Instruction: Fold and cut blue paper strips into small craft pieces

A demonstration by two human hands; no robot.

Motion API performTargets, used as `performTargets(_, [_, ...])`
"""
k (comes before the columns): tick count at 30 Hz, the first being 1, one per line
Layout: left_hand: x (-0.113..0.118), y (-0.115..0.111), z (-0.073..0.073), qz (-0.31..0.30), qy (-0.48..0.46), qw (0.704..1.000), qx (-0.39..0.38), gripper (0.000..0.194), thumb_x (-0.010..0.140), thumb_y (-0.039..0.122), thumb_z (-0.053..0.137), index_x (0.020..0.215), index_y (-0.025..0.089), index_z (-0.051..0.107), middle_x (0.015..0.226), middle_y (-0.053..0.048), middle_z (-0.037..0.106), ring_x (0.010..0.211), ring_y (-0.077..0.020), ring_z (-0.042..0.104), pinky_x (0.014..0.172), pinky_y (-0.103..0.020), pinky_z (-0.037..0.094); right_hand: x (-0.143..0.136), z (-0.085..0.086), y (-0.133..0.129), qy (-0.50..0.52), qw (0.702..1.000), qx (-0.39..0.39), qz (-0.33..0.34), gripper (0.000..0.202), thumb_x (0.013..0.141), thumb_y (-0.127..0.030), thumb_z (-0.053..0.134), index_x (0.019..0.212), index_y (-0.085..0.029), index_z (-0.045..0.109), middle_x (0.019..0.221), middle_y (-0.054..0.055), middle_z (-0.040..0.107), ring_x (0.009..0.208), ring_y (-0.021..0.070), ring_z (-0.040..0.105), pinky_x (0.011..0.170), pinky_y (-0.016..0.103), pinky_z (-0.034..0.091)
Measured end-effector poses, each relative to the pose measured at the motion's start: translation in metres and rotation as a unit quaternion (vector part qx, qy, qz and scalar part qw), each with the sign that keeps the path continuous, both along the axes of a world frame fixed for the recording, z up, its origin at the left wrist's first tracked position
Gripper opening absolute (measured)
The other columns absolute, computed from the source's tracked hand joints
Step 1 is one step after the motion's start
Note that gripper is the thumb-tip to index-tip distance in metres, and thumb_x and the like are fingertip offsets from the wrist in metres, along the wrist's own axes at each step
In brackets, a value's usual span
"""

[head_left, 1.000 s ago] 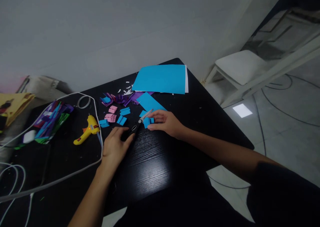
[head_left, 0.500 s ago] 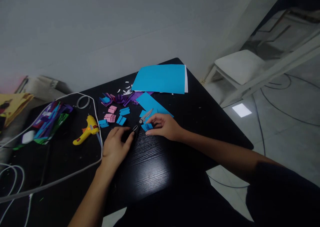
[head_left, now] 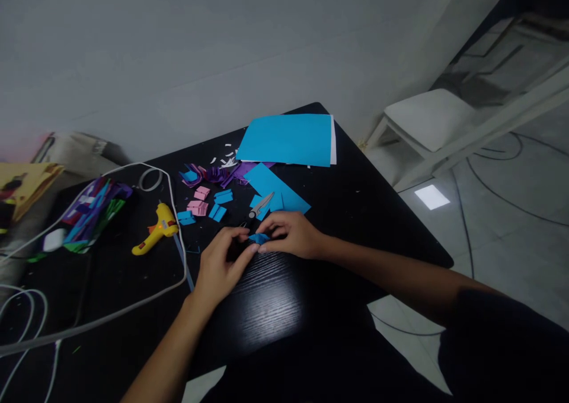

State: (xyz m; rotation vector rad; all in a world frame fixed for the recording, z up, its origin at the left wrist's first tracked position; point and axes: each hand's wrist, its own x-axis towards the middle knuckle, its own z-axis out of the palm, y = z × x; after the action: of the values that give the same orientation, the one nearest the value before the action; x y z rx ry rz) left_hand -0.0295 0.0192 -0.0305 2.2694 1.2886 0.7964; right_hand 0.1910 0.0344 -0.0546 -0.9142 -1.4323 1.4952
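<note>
Left hand (head_left: 220, 264) no longer resting at scissors (head_left: 262, 206), now joining right hand (head_left: 293, 234); both pinching folded blue paper (head_left: 258, 237) between fingertips over desk (head_left: 355, 225). Scissors lying just beyond paper; handling apparently becoming two-handed, cutting apparently pausing.

- Right sleeve (head_left: 498, 339): near-black, loose, short, leaving the forearm (head_left: 386, 268) bare
- Clothing (head_left: 329, 370) below: equally dark, details lost in shadow
- Left hand (head_left: 217, 268) and right hand (head_left: 300, 235): bare
</note>
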Motion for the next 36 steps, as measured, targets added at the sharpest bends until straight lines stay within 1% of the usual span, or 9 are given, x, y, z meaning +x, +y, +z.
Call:
performTargets(4, [0.000, 0.001, 0.000, -0.039, -0.023, 0.999, 0.016, 0.013, 0.096, 0.028, 0.068, 0.105, 0.019, 0.066, 0.091, -0.002, 0.067, 0.084, -0.0153, 0.065, 0.077, -0.026, 0.051, 0.000, -0.002, 0.000, -0.010, 1.000, 0.020, 0.005, 0.030, 0.071, -0.028, 0.089, 0.097, -0.017, 0.079, 0.097, 0.006, 0.073, 0.092, 0.0193, 0.071, 0.085, 0.035, 0.062])
performTargets(8, [0.001, 0.001, -0.002, -0.045, -0.036, 0.998, 0.024, 0.005, 0.097, 0.023, 0.066, 0.100, 0.019, 0.066, 0.089, -0.002, 0.067, 0.083, -0.0145, 0.065, 0.077, -0.026, 0.050, -0.001, -0.003, 0.001, 0.002, 1.000, 0.000, 0.011, 0.033, 0.069, -0.028, 0.090, 0.097, -0.016, 0.079, 0.095, 0.006, 0.074, 0.091, 0.0192, 0.072, 0.085, 0.036, 0.062])
performTargets(12, [0.001, 0.003, -0.001, -0.046, -0.043, 0.998, 0.023, 0.005, 0.098, 0.020, 0.065, 0.102, 0.019, 0.067, 0.090, -0.003, 0.068, 0.083, -0.0147, 0.066, 0.077, -0.025, 0.051, 0.000, -0.003, 0.003, 0.022, 0.999, -0.032, 0.028, 0.034, 0.070, -0.027, 0.088, 0.101, -0.016, 0.078, 0.096, 0.007, 0.077, 0.092, 0.0203, 0.074, 0.091, 0.039, 0.060])
performTargets(15, [0.001, 0.003, 0.000, -0.043, -0.047, 0.998, 0.027, 0.009, 0.098, 0.018, 0.062, 0.105, 0.018, 0.067, 0.092, -0.004, 0.069, 0.083, -0.0150, 0.066, 0.077, -0.026, 0.051, 0.001, -0.003, 0.005, 0.046, 0.996, -0.055, 0.042, 0.029, 0.076, -0.026, 0.083, 0.102, -0.015, 0.077, 0.095, 0.007, 0.078, 0.090, 0.0200, 0.075, 0.093, 0.041, 0.060])
performTargets(17, [0.003, 0.003, 0.000, -0.044, -0.045, 0.998, 0.028, 0.010, 0.097, 0.017, 0.063, 0.107, 0.018, 0.067, 0.089, -0.003, 0.067, 0.081, -0.0145, 0.065, 0.075, -0.025, 0.051, 0.002, -0.002, 0.006, 0.055, 0.995, -0.063, 0.051, 0.027, 0.077, -0.024, 0.081, 0.102, -0.014, 0.077, 0.094, 0.007, 0.079, 0.088, 0.0194, 0.076, 0.093, 0.040, 0.060])
performTargets(21, [0.004, 0.001, 0.000, -0.062, -0.046, 0.997, 0.027, 0.008, 0.095, 0.016, 0.066, 0.103, 0.018, 0.066, 0.089, -0.002, 0.066, 0.078, -0.0130, 0.063, 0.071, -0.024, 0.050, 0.002, -0.004, 0.006, 0.049, 0.997, -0.044, 0.049, 0.021, 0.076, -0.020, 0.082, 0.095, -0.015, 0.076, 0.095, 0.007, 0.079, 0.091, 0.0198, 0.076, 0.094, 0.041, 0.059])
performTargets(26, [0.002, 0.000, -0.002, -0.098, -0.048, 0.993, 0.038, 0.011, 0.095, 0.012, 0.066, 0.103, 0.019, 0.067, 0.097, -0.005, 0.068, 0.085, -0.0141, 0.066, 0.075, -0.025, 0.052, 0.002, -0.008, 0.005, 0.051, 0.997, -0.020, 0.056, 0.011, 0.077, -0.021, 0.081, 0.086, -0.015, 0.077, 0.093, 0.007, 0.077, 0.092, 0.0199, 0.075, 0.093, 0.039, 0.060])
performTargets(31, [0.001, 0.001, -0.003, -0.094, -0.053, 0.992, 0.068, 0.014, 0.093, 0.009, 0.067, 0.102, 0.019, 0.068, 0.101, -0.006, 0.068, 0.090, -0.0147, 0.068, 0.076, -0.025, 0.054, 0.000, -0.010, 0.005, 0.048, 0.998, 0.024, 0.034, 0.009, 0.079, -0.023, 0.081, 0.083, -0.016, 0.078, 0.102, 0.009, 0.074, 0.099, 0.0199, 0.073, 0.091, 0.036, 0.060])
performTargets(36, [0.001, 0.001, -0.003, -0.095, -0.054, 0.992, 0.064, 0.015, 0.093, 0.010, 0.068, 0.104, 0.019, 0.069, 0.102, -0.006, 0.071, 0.092, -0.0152, 0.069, 0.077, -0.025, 0.055, 0.000, -0.012, 0.005, 0.058, 0.998, 0.005, 0.039, 0.010, 0.078, -0.021, 0.080, 0.086, -0.016, 0.077, 0.099, 0.008, 0.076, 0.096, 0.0196, 0.074, 0.094, 0.038, 0.060])
